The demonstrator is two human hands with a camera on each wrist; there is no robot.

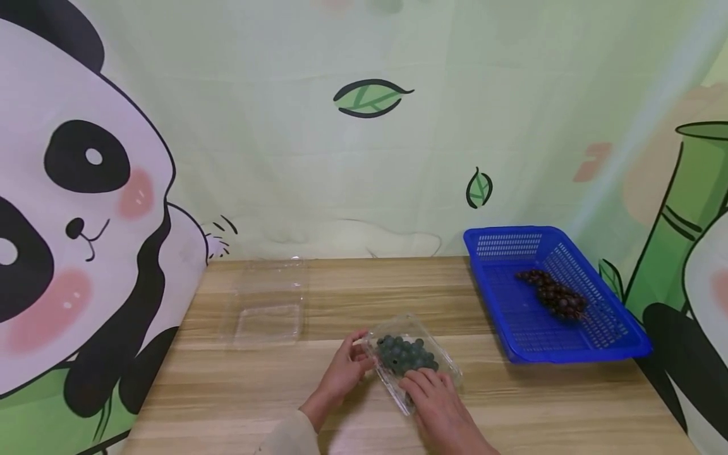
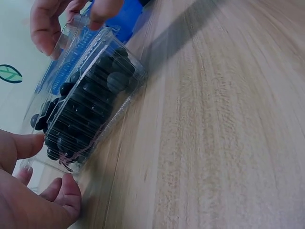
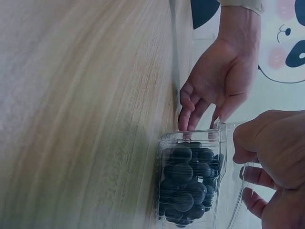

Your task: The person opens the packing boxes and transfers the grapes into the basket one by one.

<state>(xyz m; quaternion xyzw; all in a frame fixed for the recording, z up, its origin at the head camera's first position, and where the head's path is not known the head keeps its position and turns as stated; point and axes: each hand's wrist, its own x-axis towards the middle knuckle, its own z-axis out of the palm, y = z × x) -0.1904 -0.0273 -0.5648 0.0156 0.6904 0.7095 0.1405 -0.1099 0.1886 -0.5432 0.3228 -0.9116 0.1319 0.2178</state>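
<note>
A clear plastic clamshell box full of dark grapes sits at an angle on the table in the head view. Thumb and fingers of my left hand hold its left end, with the thumb up by the rim. At the box's near right side, my right hand bends over the edge. Its thumb and fingers pinch the thin plastic lid edge, as both wrist views show. Through the side wall in the right wrist view, the grapes look round and tightly packed. A thin reddish stem shows at the left end.
A second clear plastic box lies at the back left of the wooden table. On the right stands a blue mesh basket with a bunch of dark red grapes inside. A panda-print cloth hangs behind the table.
</note>
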